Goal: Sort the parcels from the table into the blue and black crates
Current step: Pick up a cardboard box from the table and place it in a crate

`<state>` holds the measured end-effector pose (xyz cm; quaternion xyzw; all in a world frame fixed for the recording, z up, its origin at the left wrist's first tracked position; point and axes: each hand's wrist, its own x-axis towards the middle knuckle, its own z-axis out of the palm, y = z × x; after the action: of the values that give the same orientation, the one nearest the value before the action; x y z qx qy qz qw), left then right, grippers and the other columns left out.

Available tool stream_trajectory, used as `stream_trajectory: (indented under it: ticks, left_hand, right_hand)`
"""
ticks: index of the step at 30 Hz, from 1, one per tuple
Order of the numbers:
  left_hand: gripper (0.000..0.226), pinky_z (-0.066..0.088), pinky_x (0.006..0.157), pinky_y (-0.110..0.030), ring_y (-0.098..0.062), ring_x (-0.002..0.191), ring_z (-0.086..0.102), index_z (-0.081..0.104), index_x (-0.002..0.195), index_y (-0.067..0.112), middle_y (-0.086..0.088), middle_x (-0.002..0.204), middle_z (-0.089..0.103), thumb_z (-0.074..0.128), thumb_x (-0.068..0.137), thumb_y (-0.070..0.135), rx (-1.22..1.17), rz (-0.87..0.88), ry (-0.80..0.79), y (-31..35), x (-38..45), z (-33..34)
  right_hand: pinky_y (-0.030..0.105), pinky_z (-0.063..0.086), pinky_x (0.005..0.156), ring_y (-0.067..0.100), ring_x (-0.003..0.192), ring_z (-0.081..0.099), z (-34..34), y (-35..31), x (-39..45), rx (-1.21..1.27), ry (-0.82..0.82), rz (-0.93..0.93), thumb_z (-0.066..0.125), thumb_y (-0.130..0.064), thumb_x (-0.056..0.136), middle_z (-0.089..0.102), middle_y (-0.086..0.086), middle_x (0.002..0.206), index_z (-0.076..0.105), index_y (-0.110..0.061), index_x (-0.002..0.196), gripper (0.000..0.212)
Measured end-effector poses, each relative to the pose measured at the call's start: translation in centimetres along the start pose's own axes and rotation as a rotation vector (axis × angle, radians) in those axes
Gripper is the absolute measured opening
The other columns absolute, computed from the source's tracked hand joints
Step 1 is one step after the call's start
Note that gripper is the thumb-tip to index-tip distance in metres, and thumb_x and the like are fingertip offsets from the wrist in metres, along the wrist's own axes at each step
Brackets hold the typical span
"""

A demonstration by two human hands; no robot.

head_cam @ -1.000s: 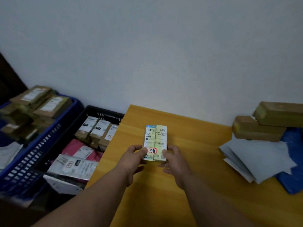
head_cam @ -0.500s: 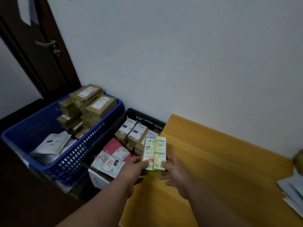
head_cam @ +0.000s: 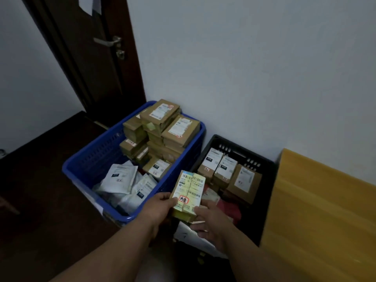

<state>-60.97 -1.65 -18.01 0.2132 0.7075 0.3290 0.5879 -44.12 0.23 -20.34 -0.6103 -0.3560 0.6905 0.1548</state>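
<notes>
Both hands hold one small parcel [head_cam: 188, 193] between them: the left hand [head_cam: 160, 207] has its grip on the near left edge with the thumb curled over the label, and the right hand [head_cam: 213, 217] has its grip on the near right corner, thumb on top and fingers beneath. That parcel is a yellowish box with a white barcode label and a red stamped mark, held in the air over the gap where the two crates meet, tilted up toward the camera.

Just left lies the blue crate [head_cam: 81, 169], with brown cardboard boxes stacked high at its far end and white mailer bags lying at its near end. Touching it on the right is the black crate [head_cam: 266, 180], holding three labelled brown boxes side by side along its far wall, with something pink or red below them.

Right of the black crate is the yellow wooden tabletop [head_cam: 325, 210]. Both crates sit on a dark floor [head_cam: 40, 200] against a pale wall [head_cam: 244, 68], and a dark wooden door [head_cam: 91, 58] with a metal lever handle stands at upper left
</notes>
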Motion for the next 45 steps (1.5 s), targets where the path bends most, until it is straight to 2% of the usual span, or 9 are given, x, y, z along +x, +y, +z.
stream_trajectory:
  ticks: [5, 8, 16, 21, 24, 27, 33, 39, 45]
  left_hand:
    - [0.01, 0.05, 0.075, -0.033, -0.021, 0.094, 0.065, 0.063, 0.103, 0.018, -0.004, 0.101, 0.071, 0.059, 0.095, 0.021, -0.014, 0.001, 0.069, 0.9, 2.6, -5.3]
    - [0.008, 0.047, 0.066, -0.029, -0.021, 0.09, 0.063, 0.062, 0.102, 0.017, -0.005, 0.1, 0.069, 0.058, 0.096, 0.022, -0.038, -0.03, 0.116, 1.6, 4.4, -8.2]
    - [0.014, 0.051, 0.081, -0.04, -0.027, 0.097, 0.065, 0.064, 0.106, 0.014, -0.007, 0.101, 0.071, 0.059, 0.096, 0.023, -0.032, -0.127, 0.172, 3.0, 11.5, -13.6]
    - [0.019, 0.051, 0.081, -0.04, -0.023, 0.092, 0.065, 0.063, 0.113, 0.015, -0.005, 0.099, 0.072, 0.06, 0.095, 0.021, -0.051, -0.21, 0.188, 4.6, 16.5, -15.4]
    - [0.042, 0.049, 0.069, -0.032, -0.019, 0.089, 0.063, 0.05, 0.132, 0.018, -0.004, 0.104, 0.067, 0.063, 0.093, 0.018, -0.068, -0.246, 0.194, 5.5, 19.4, -15.5]
    - [0.059, 0.051, 0.075, -0.036, -0.023, 0.097, 0.063, 0.036, 0.144, 0.024, -0.006, 0.112, 0.065, 0.062, 0.093, 0.013, -0.119, -0.314, 0.172, 5.7, 22.0, -15.0]
    - [0.051, 0.052, 0.071, -0.036, -0.026, 0.101, 0.061, 0.037, 0.143, 0.022, -0.009, 0.118, 0.062, 0.056, 0.096, 0.012, -0.131, -0.377, 0.093, 6.3, 27.3, -13.6]
    - [0.031, 0.051, 0.075, -0.032, -0.018, 0.096, 0.063, 0.052, 0.124, 0.027, 0.001, 0.107, 0.066, 0.054, 0.097, 0.012, -0.013, -0.335, -0.015, 7.5, 30.6, -13.7]
    - [0.043, 0.055, 0.079, -0.036, -0.021, 0.094, 0.065, 0.055, 0.126, 0.024, -0.001, 0.105, 0.068, 0.053, 0.091, -0.001, 0.079, -0.269, -0.104, 10.3, 31.4, -14.8]
  right_hand:
    - [0.03, 0.046, 0.065, 0.022, 0.075, 0.061, 5.1, -3.3, 3.5, -0.05, -0.02, 0.017, 0.055, -0.02, 0.095, 0.067, 0.011, 0.101, 0.05, -0.023, 0.121, 0.027]
    - [0.032, 0.048, 0.068, 0.022, 0.079, 0.064, 8.0, -4.7, 5.8, -0.115, -0.054, 0.029, 0.054, -0.027, 0.095, 0.067, 0.008, 0.099, 0.048, -0.027, 0.123, 0.028]
    - [0.029, 0.051, 0.071, 0.017, 0.088, 0.068, 13.1, -7.8, 13.3, -0.141, -0.164, 0.138, 0.06, -0.039, 0.089, 0.067, 0.002, 0.103, 0.044, -0.033, 0.129, 0.044]
    - [0.028, 0.052, 0.066, 0.017, 0.086, 0.068, 14.7, -10.6, 18.3, -0.117, -0.184, 0.186, 0.06, -0.032, 0.09, 0.068, -0.001, 0.1, 0.051, -0.032, 0.125, 0.036]
    - [0.023, 0.05, 0.055, 0.015, 0.077, 0.065, 15.0, -11.7, 21.1, -0.08, -0.145, 0.193, 0.059, -0.025, 0.092, 0.069, 0.001, 0.102, 0.051, -0.026, 0.129, 0.038]
    - [0.025, 0.052, 0.057, 0.017, 0.082, 0.066, 15.2, -12.1, 23.5, -0.054, -0.08, 0.209, 0.057, -0.021, 0.094, 0.068, 0.005, 0.109, 0.051, -0.019, 0.13, 0.037]
    - [0.032, 0.056, 0.073, 0.018, 0.083, 0.064, 14.6, -11.9, 27.7, 0.016, 0.036, 0.24, 0.057, -0.02, 0.095, 0.067, 0.008, 0.109, 0.056, -0.015, 0.118, 0.024]
    - [0.025, 0.052, 0.059, 0.018, 0.09, 0.066, 14.6, -12.1, 28.6, 0.195, 0.11, 0.291, 0.064, -0.024, 0.092, 0.066, 0.004, 0.112, 0.049, -0.017, 0.129, 0.041]
    - [0.029, 0.055, 0.061, 0.02, 0.076, 0.065, 15.6, -13.2, 27.7, 0.3, 0.179, 0.309, 0.069, -0.016, 0.087, 0.067, 0.007, 0.105, 0.047, -0.018, 0.119, 0.039]
